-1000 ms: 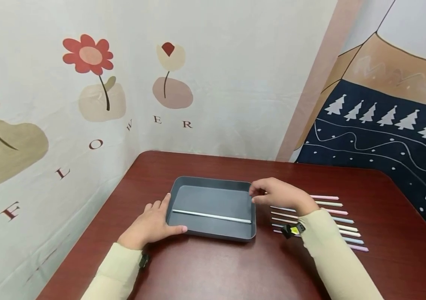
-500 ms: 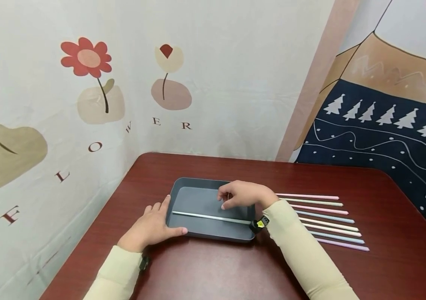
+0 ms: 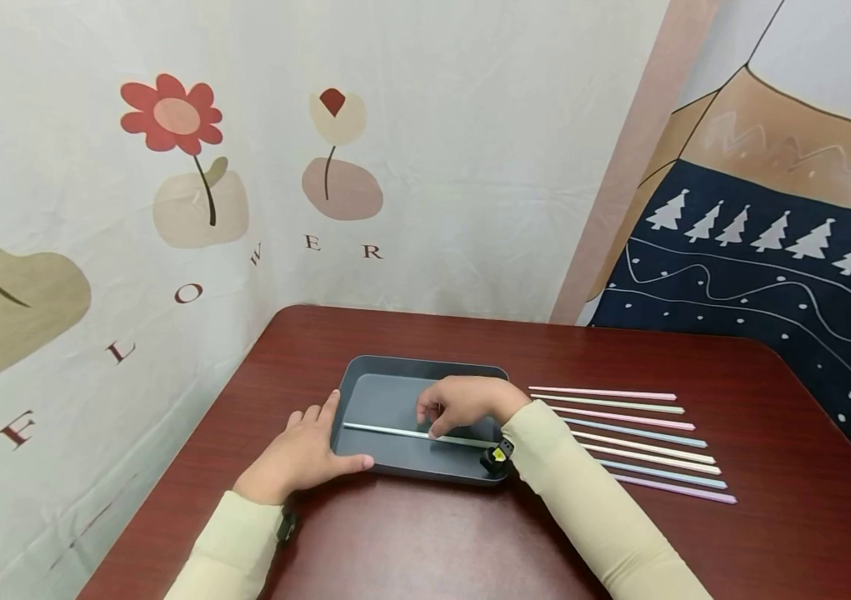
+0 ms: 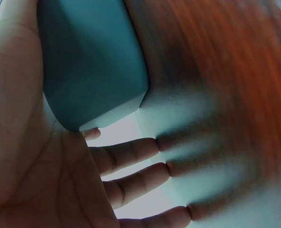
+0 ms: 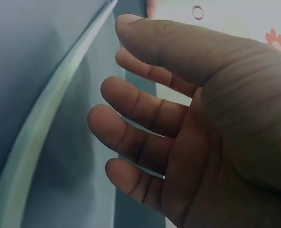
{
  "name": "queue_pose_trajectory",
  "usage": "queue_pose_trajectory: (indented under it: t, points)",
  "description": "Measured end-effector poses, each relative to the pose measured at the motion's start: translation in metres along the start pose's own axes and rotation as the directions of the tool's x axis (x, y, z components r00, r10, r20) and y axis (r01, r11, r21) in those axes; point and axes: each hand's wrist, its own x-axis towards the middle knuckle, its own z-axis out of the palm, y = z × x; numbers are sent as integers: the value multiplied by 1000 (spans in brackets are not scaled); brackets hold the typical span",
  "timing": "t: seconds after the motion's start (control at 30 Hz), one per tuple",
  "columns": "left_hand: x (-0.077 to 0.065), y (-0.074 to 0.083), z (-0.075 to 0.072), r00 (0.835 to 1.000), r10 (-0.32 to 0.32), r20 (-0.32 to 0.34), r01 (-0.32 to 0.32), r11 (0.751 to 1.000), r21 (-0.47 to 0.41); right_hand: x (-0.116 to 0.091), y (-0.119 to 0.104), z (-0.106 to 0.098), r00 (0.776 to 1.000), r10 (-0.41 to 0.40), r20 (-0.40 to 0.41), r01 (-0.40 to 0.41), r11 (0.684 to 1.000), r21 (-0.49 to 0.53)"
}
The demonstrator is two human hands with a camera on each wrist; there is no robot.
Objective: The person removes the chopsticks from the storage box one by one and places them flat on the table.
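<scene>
A pale green chopstick [image 3: 383,430] lies lengthwise in the dark grey tray [image 3: 387,393]. Over the tray's right half is my right hand [image 3: 470,400], thumb and fingertips pointing down close to the chopstick. The right wrist view shows the fingers loosely bent and apart from the thumb, with nothing between them; the chopstick [image 5: 45,104] runs along beside them. My left hand [image 3: 297,454] rests at the tray's left end, thumb at the near rim and fingers along the left side. In the left wrist view its straight fingers reach down past the tray's outer wall [image 4: 95,61].
Several pastel chopsticks [image 3: 643,450] lie in a row on the dark red table [image 3: 425,533], right of the tray, partly behind my right sleeve. A printed curtain [image 3: 455,167] hangs behind the table.
My right hand has moved left from the tray's right rim to over its inside, then lower, close to the chopstick. My left hand has stayed in place.
</scene>
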Motion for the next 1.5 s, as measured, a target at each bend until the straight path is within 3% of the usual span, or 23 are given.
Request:
queue_pose_trajectory:
  t: [0.33, 0.73, 0.97, 1.23, 1.5]
  points:
    - [0, 1, 1, 1000, 4, -6, -4, 1000, -5, 10, 3, 11, 1000, 7, 16, -7, 1000, 24]
    - [0, 2, 1, 1000, -7, 4, 7, 1000, 1, 16, 5, 18, 999, 32, -28, -34, 997, -72]
    - [-1, 1, 0, 1000, 7, -4, -7, 1000, -7, 18, 5, 17, 998, 37, -52, -41, 996, -79]
    - [0, 1, 1, 1000, -13, 10, 13, 1000, 1, 10, 2, 9, 997, 58, -57, -59, 998, -14]
    - [1, 1, 0, 1000, -18, 15, 18, 1000, 6, 2, -3, -3, 993, 37, -110, -43, 998, -47]
